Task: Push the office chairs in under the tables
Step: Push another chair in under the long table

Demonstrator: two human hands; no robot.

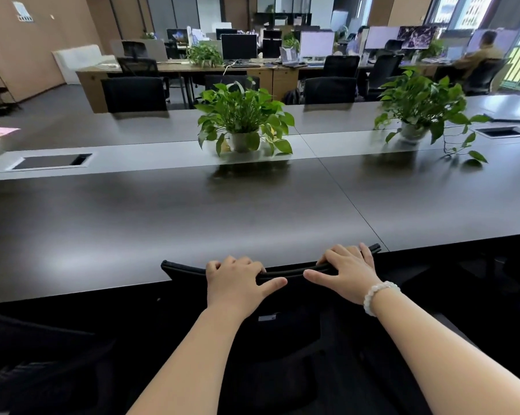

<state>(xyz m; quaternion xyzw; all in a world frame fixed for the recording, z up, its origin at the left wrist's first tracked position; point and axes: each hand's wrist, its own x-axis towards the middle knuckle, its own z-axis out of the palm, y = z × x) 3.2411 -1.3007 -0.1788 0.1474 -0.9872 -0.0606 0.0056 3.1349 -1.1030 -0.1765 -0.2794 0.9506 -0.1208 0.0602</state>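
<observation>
Dark, glossy worktop (193,223) stretches away just beyond the fingers (243,262). Left hand (238,283) and right hand (347,272) grip the top rim of the black office chair (184,269) side by side, fingers curled over it and thumbs on its near face. That rim sits at the worktop's near edge. Well beyond the fingers stands a potted plant (243,118).

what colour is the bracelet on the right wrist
White: the round-beaded bracelet, behind the right hand gripping the black office chair, shows best in the head view.
</observation>
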